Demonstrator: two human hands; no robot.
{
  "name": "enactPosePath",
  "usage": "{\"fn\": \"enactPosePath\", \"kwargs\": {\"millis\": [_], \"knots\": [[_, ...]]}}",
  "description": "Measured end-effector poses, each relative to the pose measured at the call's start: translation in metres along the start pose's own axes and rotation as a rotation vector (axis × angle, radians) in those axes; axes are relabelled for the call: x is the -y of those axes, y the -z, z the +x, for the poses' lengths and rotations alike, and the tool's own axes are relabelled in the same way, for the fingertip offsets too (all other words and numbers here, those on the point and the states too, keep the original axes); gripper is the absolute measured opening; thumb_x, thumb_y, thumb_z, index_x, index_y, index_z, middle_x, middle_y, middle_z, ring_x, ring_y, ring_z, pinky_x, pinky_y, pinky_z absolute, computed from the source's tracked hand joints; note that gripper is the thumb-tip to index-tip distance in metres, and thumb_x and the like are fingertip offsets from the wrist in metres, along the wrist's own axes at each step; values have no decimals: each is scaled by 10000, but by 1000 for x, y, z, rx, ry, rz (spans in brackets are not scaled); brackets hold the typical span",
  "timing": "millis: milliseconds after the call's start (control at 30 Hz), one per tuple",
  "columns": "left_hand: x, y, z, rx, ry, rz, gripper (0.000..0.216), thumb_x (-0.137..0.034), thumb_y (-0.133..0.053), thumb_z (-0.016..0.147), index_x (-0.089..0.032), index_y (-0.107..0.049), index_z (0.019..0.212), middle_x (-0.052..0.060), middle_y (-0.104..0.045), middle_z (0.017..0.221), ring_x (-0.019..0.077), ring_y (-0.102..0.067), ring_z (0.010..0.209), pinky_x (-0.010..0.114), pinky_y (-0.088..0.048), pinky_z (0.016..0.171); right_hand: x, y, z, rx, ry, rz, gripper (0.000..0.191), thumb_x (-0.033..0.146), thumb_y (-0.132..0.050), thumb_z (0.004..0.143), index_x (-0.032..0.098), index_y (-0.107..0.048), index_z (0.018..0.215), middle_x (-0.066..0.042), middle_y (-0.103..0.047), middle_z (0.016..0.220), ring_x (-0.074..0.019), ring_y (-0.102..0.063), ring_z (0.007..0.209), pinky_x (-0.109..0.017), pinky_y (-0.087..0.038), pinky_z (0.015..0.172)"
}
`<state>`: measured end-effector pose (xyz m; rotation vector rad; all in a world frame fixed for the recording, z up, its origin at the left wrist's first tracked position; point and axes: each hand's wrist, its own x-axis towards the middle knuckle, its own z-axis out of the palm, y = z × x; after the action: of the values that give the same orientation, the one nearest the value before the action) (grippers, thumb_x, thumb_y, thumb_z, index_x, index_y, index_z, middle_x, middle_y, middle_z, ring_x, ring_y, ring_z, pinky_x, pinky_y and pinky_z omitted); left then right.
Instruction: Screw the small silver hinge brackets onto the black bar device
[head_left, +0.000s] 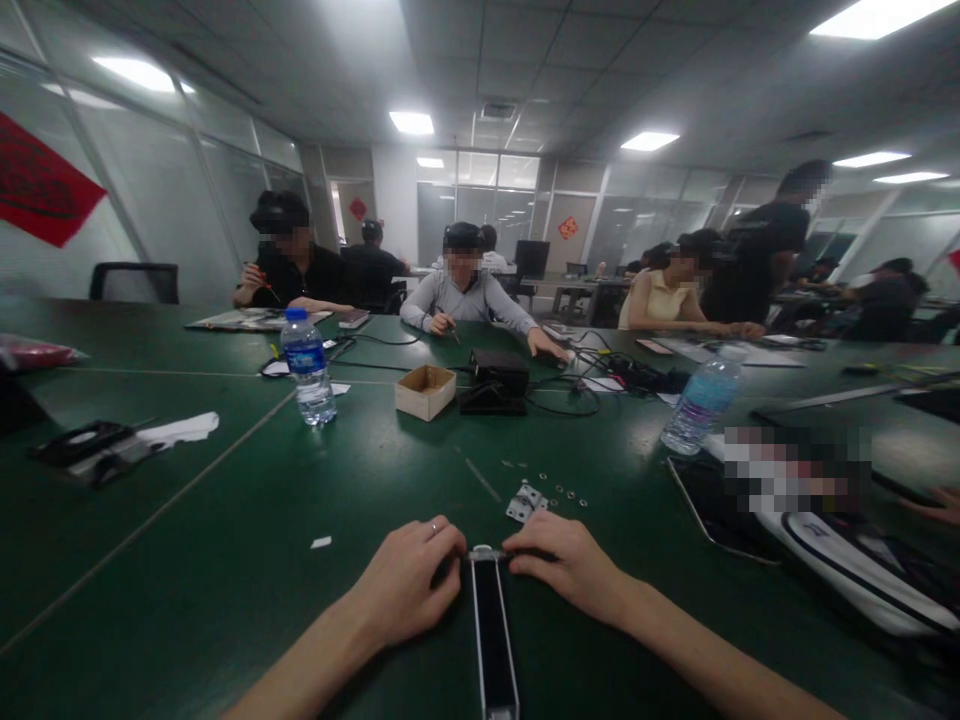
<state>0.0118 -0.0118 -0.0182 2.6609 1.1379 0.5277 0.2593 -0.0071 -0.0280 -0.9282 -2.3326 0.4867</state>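
Observation:
A long, narrow bar (pixel 495 640) with a black face and silver edges lies on the green table, its far end between my hands. My left hand (pixel 412 575), wearing a ring, has its thumb and fingers closed at the left side of that end. On the opposite side, my right hand (pixel 574 565) pinches the same end with thumb and forefinger. The exact contact is partly hidden by the fingers. Just beyond my right fingers lies a small metal plate with holes (pixel 526 502), with several small rings or nuts (pixel 571 495) scattered beside it.
Water bottles stand at left (pixel 309 375) and right (pixel 701 400). Beyond my hands sit an open cardboard box (pixel 425 392) and a black device (pixel 495 380) with cables. A phone (pixel 720 510) lies at right beside a white item (pixel 862 570). Several people work around the tables.

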Motion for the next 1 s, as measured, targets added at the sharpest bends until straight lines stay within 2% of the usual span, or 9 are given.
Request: {"fn": "enactPosePath", "kwargs": {"millis": [333,567,1000], "knots": [[-1,2,0,-11,-7,1,149,-151,-432,864,-201,-558,923,24,-604,876,175,-579,744,288,-429,683,8,-2,1,-17,-50,-1,197,330,-572,923,178,-666,1006,-47,-676,885,-165,-615,817,-277,-505,734],[-2,1,0,-11,-16,7,154,-155,-422,871,-197,-560,925,25,-604,866,164,-578,739,269,-429,672,6,-4,1,-33,47,-49,220,324,-519,954,168,-655,1031,-58,-679,893,-172,-603,842,-284,-514,742],[0,0,1,8,-15,4,144,-160,-441,864,-195,-565,929,24,-598,871,166,-577,751,267,-437,688,10,-7,4,-12,19,-71,156,277,-592,912,165,-651,1002,-50,-669,868,-167,-612,804,-277,-512,726]]}}
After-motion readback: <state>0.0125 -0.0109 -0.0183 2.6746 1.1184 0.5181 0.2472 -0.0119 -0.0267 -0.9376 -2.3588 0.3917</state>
